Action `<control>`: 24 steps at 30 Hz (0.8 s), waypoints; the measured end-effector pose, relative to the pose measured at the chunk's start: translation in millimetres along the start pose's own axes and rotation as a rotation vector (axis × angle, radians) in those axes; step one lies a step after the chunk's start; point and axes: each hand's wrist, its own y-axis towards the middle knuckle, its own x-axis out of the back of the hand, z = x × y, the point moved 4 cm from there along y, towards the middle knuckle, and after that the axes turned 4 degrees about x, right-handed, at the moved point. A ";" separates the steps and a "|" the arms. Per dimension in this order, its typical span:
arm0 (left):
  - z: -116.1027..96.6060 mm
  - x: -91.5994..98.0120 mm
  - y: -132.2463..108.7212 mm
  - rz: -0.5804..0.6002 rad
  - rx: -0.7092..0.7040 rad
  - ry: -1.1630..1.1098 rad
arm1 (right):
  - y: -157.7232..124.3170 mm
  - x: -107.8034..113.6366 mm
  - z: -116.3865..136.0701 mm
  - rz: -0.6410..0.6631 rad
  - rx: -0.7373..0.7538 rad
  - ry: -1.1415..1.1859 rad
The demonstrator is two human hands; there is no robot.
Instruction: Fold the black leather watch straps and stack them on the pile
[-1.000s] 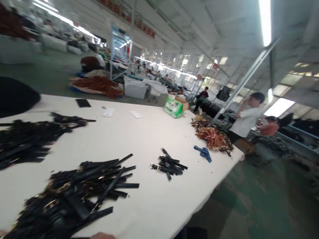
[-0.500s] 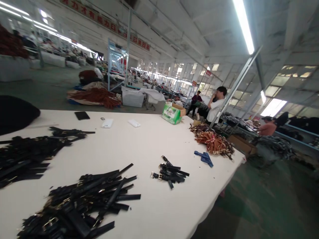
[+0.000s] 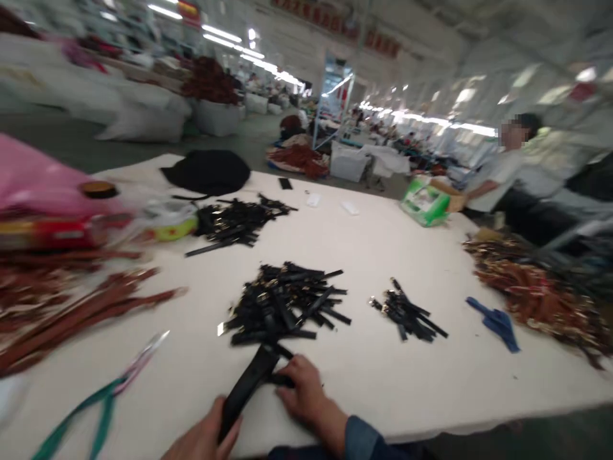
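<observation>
The left hand grasps a broad, black leather-like strap in its fingers; the right hand pinches a narrow black band beside it, both near a heap of black, gold-buckled straps on the white table.

At the near left of the white table, a pointed, green-handled tool is laid beside brown straps, and pink plastic is heaped beyond them. A black cap is set at the far left, a green carton at the far right. At the right, a blue strip is placed near piled metal-fitted straps.
</observation>
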 end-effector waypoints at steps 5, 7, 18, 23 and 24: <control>27.0 3.4 -21.6 -0.037 0.065 0.081 | 2.2 2.6 -6.1 0.093 0.028 0.105; 28.6 4.5 -27.2 -0.010 0.082 0.086 | -0.8 3.3 -7.4 0.108 0.026 0.114; 15.6 1.3 -16.3 0.022 0.084 0.087 | -2.5 1.5 -10.9 0.111 0.033 0.082; 22.7 3.0 -15.4 0.015 0.090 0.088 | -5.2 6.1 -9.3 0.117 0.029 0.047; 24.3 2.5 -16.1 0.015 0.091 0.088 | -6.2 8.3 -8.9 0.118 0.013 0.025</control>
